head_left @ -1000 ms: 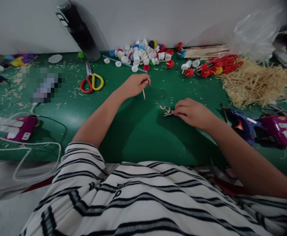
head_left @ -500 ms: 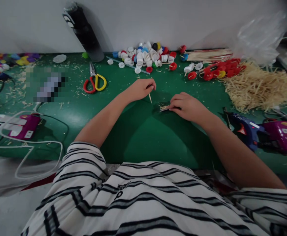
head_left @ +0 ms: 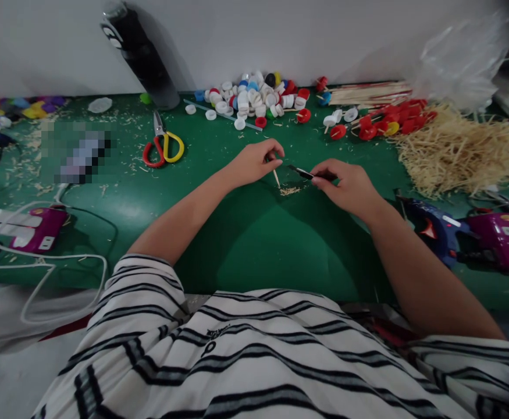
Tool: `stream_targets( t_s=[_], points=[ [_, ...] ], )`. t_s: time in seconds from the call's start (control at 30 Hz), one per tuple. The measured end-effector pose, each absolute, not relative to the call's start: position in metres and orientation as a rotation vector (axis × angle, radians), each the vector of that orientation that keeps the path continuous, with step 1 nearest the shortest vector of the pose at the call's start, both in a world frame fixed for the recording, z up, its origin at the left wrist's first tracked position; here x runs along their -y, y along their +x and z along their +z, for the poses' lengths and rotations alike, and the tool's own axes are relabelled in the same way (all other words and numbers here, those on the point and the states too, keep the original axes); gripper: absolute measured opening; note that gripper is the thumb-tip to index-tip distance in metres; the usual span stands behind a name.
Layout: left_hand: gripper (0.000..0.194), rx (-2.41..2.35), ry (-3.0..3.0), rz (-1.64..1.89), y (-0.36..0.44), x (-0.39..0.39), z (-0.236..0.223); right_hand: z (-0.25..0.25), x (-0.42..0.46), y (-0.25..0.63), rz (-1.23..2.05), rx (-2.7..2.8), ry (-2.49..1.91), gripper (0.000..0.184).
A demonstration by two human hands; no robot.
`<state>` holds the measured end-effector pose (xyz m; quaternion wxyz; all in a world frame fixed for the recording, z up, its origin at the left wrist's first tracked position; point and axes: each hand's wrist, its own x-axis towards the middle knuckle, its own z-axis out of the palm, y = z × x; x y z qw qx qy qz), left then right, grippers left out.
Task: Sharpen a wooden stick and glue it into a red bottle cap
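Pinched in my left hand [head_left: 263, 161] is a thin wooden stick [head_left: 276, 178], its pale end pointing down. My right hand [head_left: 342, 183] grips a utility knife [head_left: 301, 171], whose narrow blade reaches left toward the stick. Blade and stick appear slightly apart. Just below them, a small heap of wood shavings [head_left: 289, 191] lies on the green tabletop [head_left: 271, 250]. My fingers hide the upper part of the stick and most of the knife's handle.
Along the wall are a black bottle [head_left: 143, 61], a pile of bottle caps [head_left: 254, 96], wooden sticks [head_left: 370, 96] and red caps on sticks [head_left: 378, 123]. Scissors [head_left: 163, 142] lie left. At right are wood fibre [head_left: 459, 151], a glue gun [head_left: 437, 230] and a purple power block [head_left: 501, 238].
My right hand has lifted the knife from the shavings, and its blade now angles up toward the left. My left hand has shifted slightly right with the stick.
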<state>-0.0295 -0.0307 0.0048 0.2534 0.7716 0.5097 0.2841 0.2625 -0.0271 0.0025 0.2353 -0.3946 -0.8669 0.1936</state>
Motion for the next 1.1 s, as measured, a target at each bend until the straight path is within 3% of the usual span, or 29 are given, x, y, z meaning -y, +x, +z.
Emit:
stream_targets(
  t_s=[0.43,1.1],
  points=[
    [0.013,-1.126,1.833,0.865,-0.029,0.023,-0.007,-0.003,0.03,0.258,0.348,2.567,-0.968,0.037],
    [0.02,-0.949,1.864,0.676,-0.044,0.021,-0.003,-0.008,0.03,0.254,0.329,2.626,-0.95,0.033]
  ],
)
